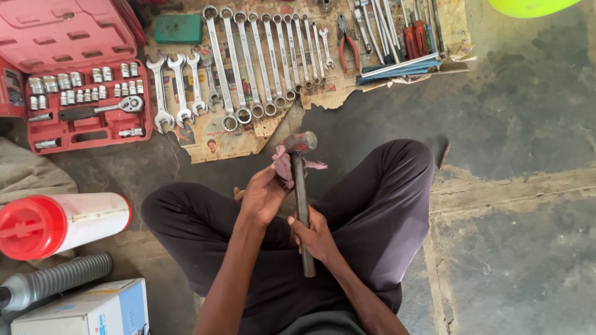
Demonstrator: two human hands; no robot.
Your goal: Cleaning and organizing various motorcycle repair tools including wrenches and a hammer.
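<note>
Over your crossed legs, you are holding a hammer [302, 198] upright, head up, and it is sitting between your knees, near the edge of the paper [217, 139] with the wrenches. Your right hand [318, 234] is gripping the handle low down, fingers wrapped around the shaft. Your left hand [264, 195] is closing on a pink rag [284, 164] and pressing it against the shaft just below the hammer head. The two hands are sitting apart on the handle, one above the other, each clamped on its own thing.

By the look of it, you are wiping the hammer down, and the rag is working the upper stretch of the handle. The next move is likely calling for a steady hold with the lower hand while the rag is sliding along the shaft, or up over the head.

Beyond the hammer, wrenches [248, 68] are lying in a graded row on the paper, with pliers [347, 43] and screwdrivers [417, 31] to their right. Left of the hammer, a red socket case [81, 80] is lying open. Nearer you on that side, a white bottle [62, 223] with a red cap is lying on its side above a grey hose [59, 279] and a box [84, 310].
</note>
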